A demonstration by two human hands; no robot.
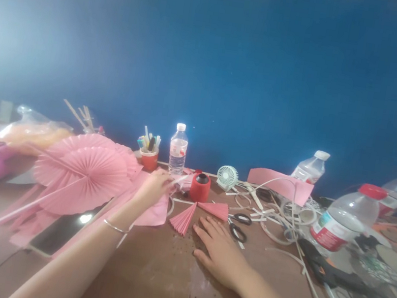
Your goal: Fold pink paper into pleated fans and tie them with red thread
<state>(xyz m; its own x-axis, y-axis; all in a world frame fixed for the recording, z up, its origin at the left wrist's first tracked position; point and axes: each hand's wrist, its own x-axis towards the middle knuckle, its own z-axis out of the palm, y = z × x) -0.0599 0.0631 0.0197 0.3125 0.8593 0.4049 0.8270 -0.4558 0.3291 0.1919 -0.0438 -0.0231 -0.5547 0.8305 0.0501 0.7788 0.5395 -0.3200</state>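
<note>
My left hand is over pink paper at the middle, its fingers pinched together at a thin white strip. My right hand lies flat on the brown table, fingers spread, holding nothing. Just beyond its fingertips is a folded pink paper piece with two fanned ends, one pointing right. A red cylinder with a dark top stands behind that piece. Black-handled scissors lie right of my right hand.
Large pleated pink fans and a phone lie left. Behind stand a pen cup, a water bottle and a small fan. Tangled white strips, a glue gun and a big bottle crowd the right. A blue partition rises behind.
</note>
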